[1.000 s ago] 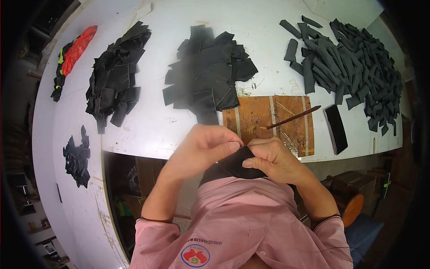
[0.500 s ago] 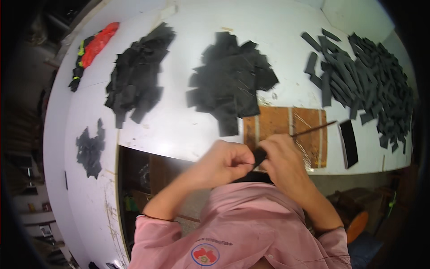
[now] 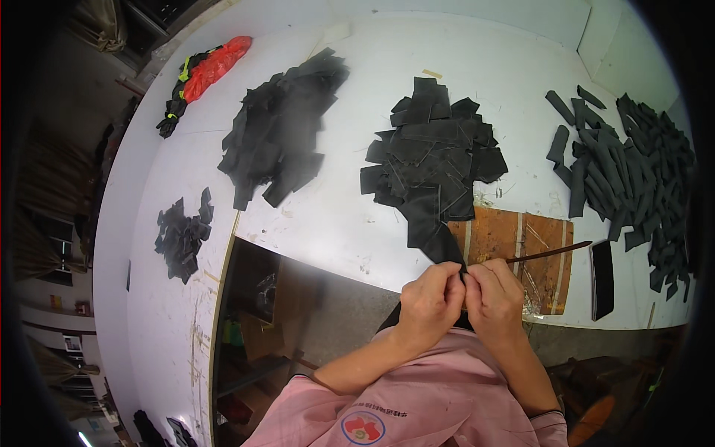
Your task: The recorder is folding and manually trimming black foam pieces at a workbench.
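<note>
1. Left hand (image 3: pixel 432 304): thumb and fingers pressed together, pinching the black fabric piece (image 3: pixel 448 247) at its near end.
2. Right hand (image 3: pixel 494 299): closed beside the left, nearly meeting it, fingertips pinching the same end.
3. Black fabric piece: the gripped end sits between the two sets of fingertips at the worktop's (image 3: pixel 320 242) near edge; the remainder runs beyond the grip, away from the body, toward the central pile of black fabric pieces (image 3: pixel 436 153). The fingers cover the held end, so its fold appears uncertain.
4. Wooden board (image 3: pixel 547 287): at the near edge, just right of the grip; a slender brown stick (image 3: pixel 555 253) lies across it.
5. Smartphone (image 3: pixel 602 281): near edge, right of the board.
6. Dark grey fabric tubes (image 3: pixel 633 175): heaped toward the worktop's right edge.
7. Red plastic bag (image 3: pixel 217 68): near the far left corner.
</note>
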`<action>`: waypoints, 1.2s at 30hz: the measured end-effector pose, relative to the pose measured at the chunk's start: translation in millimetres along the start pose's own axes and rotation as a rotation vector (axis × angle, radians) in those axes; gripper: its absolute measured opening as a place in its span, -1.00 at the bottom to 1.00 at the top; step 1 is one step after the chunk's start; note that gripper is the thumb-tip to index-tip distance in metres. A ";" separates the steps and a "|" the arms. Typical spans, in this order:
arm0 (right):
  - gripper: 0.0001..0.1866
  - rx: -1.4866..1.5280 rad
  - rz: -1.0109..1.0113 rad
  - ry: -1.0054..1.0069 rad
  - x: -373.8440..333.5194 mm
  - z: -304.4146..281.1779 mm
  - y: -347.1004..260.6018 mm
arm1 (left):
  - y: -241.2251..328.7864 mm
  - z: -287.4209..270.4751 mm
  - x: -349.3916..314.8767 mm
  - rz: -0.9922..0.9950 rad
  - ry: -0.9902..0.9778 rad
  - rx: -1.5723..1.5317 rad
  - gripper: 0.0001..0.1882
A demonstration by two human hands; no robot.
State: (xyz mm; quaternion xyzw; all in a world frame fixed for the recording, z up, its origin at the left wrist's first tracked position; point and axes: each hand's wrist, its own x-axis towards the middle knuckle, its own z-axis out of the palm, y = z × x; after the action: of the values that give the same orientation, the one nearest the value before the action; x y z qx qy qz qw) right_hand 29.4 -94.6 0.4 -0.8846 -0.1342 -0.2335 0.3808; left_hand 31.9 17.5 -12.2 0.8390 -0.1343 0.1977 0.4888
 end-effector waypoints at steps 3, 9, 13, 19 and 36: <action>-0.85 -0.070 0.043 -0.034 -3.2 7.8 11.6 | -5.2 3.6 2.7 -0.342 0.045 -0.260 -0.82; -0.92 0.603 0.418 -0.123 -8.7 -1.0 23.5 | -22.2 -18.1 21.1 -1.042 -0.383 -1.534 -0.65; -0.91 1.571 0.972 -0.171 -18.2 -2.8 20.7 | -6.2 -7.3 14.0 -0.717 -0.300 -0.862 -0.70; -0.85 1.384 0.869 -0.186 -18.3 -4.6 20.7 | -5.5 12.0 4.7 -0.285 -0.028 -0.510 -0.74; -0.93 0.539 0.308 0.145 -23.4 -48.8 3.3 | 47.9 -3.6 6.9 -0.519 -0.483 -0.719 -0.76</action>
State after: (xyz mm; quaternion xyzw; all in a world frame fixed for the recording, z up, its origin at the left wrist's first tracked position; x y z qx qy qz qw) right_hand -4.5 -134.1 15.7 -0.7427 -0.0281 -0.1916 0.6410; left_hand 17.3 -2.9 29.3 0.6452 -0.0904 -0.1890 0.7347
